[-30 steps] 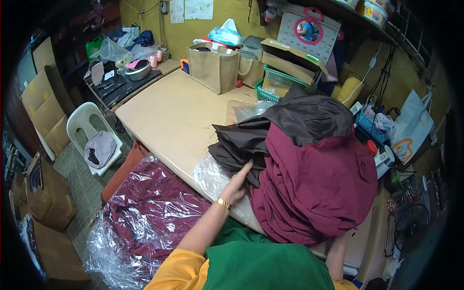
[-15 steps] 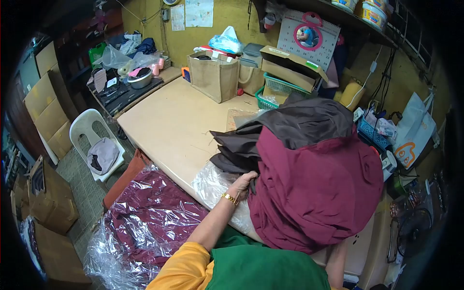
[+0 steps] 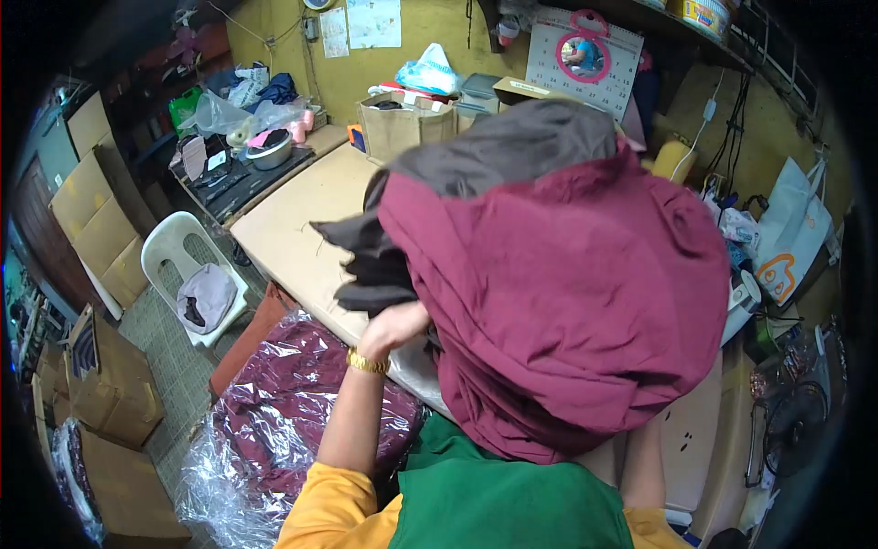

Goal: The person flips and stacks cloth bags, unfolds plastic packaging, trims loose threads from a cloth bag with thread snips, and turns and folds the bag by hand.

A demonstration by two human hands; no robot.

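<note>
A big bundle of maroon cloth [image 3: 567, 293] with dark grey cloth [image 3: 512, 146] along its far side fills the space in front of me, raised over the table [image 3: 288, 215]. My left hand [image 3: 400, 325], with a gold watch at the wrist, grips the bundle's left edge just below the dark folds [image 3: 370, 274]; its fingertips are tucked out of sight. My right forearm [image 3: 645, 462] reaches under the near right side of the cloth, which hides the right hand and its fingers.
Plastic-wrapped maroon cloth [image 3: 283, 421] lies at lower left, beside the table. A white chair [image 3: 187, 252] stands beyond it, near cardboard boxes [image 3: 114, 384]. At the table's back are a jute bag [image 3: 402, 133] and a cardboard tray [image 3: 521, 90].
The bundle has come up off the table, closer to the camera, and shifted left. My left hand has moved left and up with it. More of my right forearm now shows.
</note>
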